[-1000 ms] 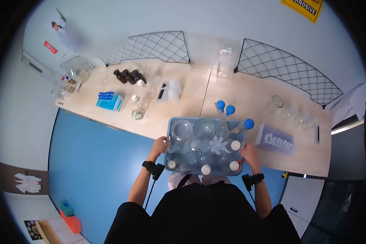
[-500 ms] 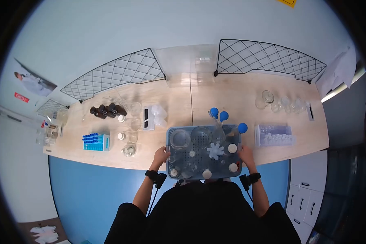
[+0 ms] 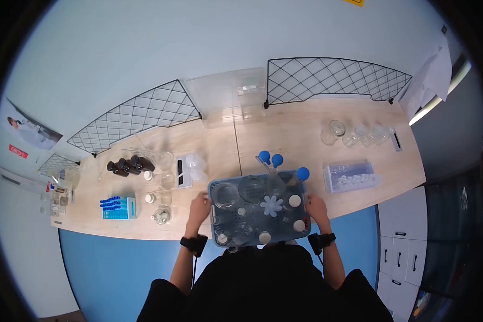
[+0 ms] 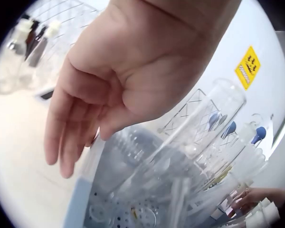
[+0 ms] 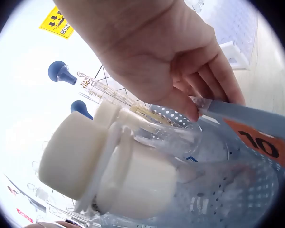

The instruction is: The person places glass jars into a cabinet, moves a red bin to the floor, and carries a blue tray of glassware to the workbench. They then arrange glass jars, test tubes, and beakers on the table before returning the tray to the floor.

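A blue-grey perforated plastic basket point(image 3: 213, 221) overlaps the bench's front edge close to the person's body. It carries round glass vessels point(image 3: 226, 195), several white-capped bottles point(image 3: 294, 201), glass tubes with blue bulbs point(image 3: 303, 173) and a white flower-shaped piece point(image 3: 271, 205). The left hand point(image 3: 199, 208) is at the basket's left rim. In the left wrist view its fingers point(image 4: 66, 142) extend straight down outside the wall, thumb tip at the rim. My right hand point(image 3: 317, 208) grips the right rim, thumb over the top beside an orange "10" label point(image 5: 259, 142), fingers outside.
Left on the bench point(image 3: 214, 145) stand brown bottles point(image 3: 129, 166), a blue tube rack point(image 3: 119, 208), clear glassware and a scale point(image 3: 184, 170). A purple-tinted rack point(image 3: 350, 177) and glass jars point(image 3: 336, 129) stand right. Black wire grids point(image 3: 338, 80) line the back.
The head view has turned, so the bench and wall shift in frame. The basket has come forward over the bench edge, and the left fingers look straighter and looser at the rim.
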### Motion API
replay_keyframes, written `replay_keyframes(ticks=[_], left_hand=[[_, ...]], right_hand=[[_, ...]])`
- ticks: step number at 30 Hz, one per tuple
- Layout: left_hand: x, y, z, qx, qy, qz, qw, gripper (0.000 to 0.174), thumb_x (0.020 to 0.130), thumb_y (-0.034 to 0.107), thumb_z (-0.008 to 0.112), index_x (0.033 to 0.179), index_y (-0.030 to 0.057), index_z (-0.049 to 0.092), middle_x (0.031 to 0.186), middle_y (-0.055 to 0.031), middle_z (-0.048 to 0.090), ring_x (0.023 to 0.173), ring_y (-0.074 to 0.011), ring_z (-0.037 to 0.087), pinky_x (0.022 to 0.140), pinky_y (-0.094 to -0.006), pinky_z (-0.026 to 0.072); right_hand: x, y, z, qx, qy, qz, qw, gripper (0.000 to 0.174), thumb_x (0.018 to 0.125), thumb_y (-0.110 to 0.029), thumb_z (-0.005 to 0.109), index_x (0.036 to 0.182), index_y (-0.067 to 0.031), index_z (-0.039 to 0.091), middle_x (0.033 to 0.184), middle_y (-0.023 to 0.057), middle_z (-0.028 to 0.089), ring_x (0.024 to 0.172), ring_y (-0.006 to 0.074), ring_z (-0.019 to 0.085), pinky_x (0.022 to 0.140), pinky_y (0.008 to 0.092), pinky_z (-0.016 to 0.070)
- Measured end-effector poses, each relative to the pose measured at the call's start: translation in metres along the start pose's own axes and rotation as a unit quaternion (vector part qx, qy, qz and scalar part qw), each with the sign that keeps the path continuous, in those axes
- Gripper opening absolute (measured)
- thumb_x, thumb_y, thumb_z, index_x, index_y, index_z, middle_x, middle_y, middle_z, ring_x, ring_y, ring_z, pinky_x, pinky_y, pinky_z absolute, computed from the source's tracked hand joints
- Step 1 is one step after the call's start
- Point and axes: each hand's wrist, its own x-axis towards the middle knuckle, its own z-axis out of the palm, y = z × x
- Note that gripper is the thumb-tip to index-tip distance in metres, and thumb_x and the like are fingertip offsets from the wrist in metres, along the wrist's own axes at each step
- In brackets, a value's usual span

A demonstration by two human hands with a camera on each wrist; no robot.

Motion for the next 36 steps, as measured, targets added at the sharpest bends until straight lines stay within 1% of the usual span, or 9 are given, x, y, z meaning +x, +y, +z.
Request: replay_keyframes(ticks=[5,7,12,18,25,27,28,31,36], left_hand=[[0.046,0.095,-0.012,-0.059,-0.043,0.126,0.989,0.042,0.072,0.022,0.065,0.105,-0.0015,0.054,0.1,-0.0188,0.059,0.095,-0.0278,0.057,0.079,-0.0343,0.0458],[0.074,0.1,0.01,0.048,-0.019,0.221,0.974,0.047,0.067,0.024,0.069,0.102,-0.0038,0.054,0.1,-0.0223,0.058,0.095,-0.0323,0.056,0.081,-0.0346,0.0446],[0.119,0.125,0.056,-0.028,-0.241,0.136,0.961,0.053,0.057,0.03,0.077,0.094,-0.0034,0.058,0.091,-0.017,0.061,0.084,-0.0269,0.059,0.075,-0.0306,0.0455],[0.114,0.146,0.066,-0.245,-0.345,0.092,0.901,0.05,0.054,0.026,0.081,0.09,-0.0004,0.06,0.083,-0.007,0.061,0.077,-0.0179,0.057,0.07,-0.0288,0.045],[0.112,0.122,0.097,-0.222,-0.29,0.197,0.91,0.046,0.053,0.015,0.081,0.091,0.0017,0.059,0.088,-0.0042,0.062,0.08,-0.0163,0.057,0.072,-0.027,0.0449],[0.122,0.123,0.102,-0.099,-0.281,0.217,0.93,0.048,0.053,0.019,0.081,0.093,0.0027,0.06,0.089,-0.0029,0.063,0.079,-0.0152,0.059,0.071,-0.0262,0.0455],[0.13,0.115,0.113,-0.025,-0.232,0.312,0.921,0.046,0.053,0.041,0.074,0.09,0.0166,0.063,0.08,-0.0024,0.062,0.074,-0.0171,0.058,0.067,-0.0296,0.0454],[0.125,0.123,0.114,0.004,-0.198,0.302,0.933,0.04,0.053,0.044,0.071,0.082,0.0173,0.062,0.077,-0.0019,0.062,0.072,-0.0202,0.059,0.063,-0.031,0.0466],[0.107,0.135,0.104,-0.087,-0.154,0.346,0.921,0.028,0.053,0.027,0.072,0.072,0.0121,0.058,0.069,-0.0048,0.061,0.063,-0.0228,0.058,0.057,-0.0315,0.0464]], right_hand=[[0.015,-0.017,-0.034,0.07,0.129,-0.129,0.981,0.044,0.069,-0.016,0.066,0.108,-0.0043,0.051,0.095,0.0176,0.06,0.087,0.0328,0.058,0.074,0.0386,0.0466],[0.01,-0.044,-0.06,0.134,0.104,-0.147,0.974,0.045,0.068,-0.016,0.067,0.108,-0.005,0.051,0.096,0.017,0.06,0.087,0.0324,0.058,0.075,0.0383,0.0459],[0.015,-0.067,-0.062,0.209,0.076,-0.208,0.953,0.05,0.066,-0.016,0.07,0.111,-0.0062,0.05,0.097,0.0131,0.061,0.087,0.0251,0.06,0.075,0.0345,0.0466],[0.024,-0.064,-0.048,0.16,0.071,-0.236,0.956,0.045,0.066,-0.016,0.07,0.106,-0.0038,0.054,0.087,0.0128,0.063,0.083,0.0237,0.062,0.073,0.0324,0.0465],[0.026,-0.063,-0.043,0.214,0.076,-0.233,0.946,0.042,0.065,-0.018,0.07,0.102,-0.003,0.055,0.079,0.0139,0.063,0.072,0.0273,0.061,0.066,0.0333,0.0455],[0.024,-0.064,-0.046,0.207,0.069,-0.229,0.948,0.041,0.065,-0.017,0.07,0.101,-0.0025,0.056,0.076,0.0135,0.063,0.07,0.0276,0.061,0.065,0.0338,0.0453],[0.022,-0.066,-0.049,0.187,0.083,-0.227,0.952,0.036,0.065,-0.016,0.07,0.096,-0.002,0.058,0.076,0.0129,0.064,0.07,0.0251,0.062,0.064,0.0314,0.0465],[0.025,-0.065,-0.051,0.131,0.092,-0.221,0.962,0.029,0.065,-0.013,0.071,0.09,-0.0019,0.061,0.075,0.0118,0.064,0.069,0.0211,0.063,0.062,0.0283,0.0474],[0.032,-0.053,-0.049,0.152,0.082,-0.224,0.959,0.031,0.064,-0.007,0.07,0.093,-0.0032,0.062,0.074,0.0097,0.065,0.067,0.0162,0.062,0.06,0.0265,0.0464]])
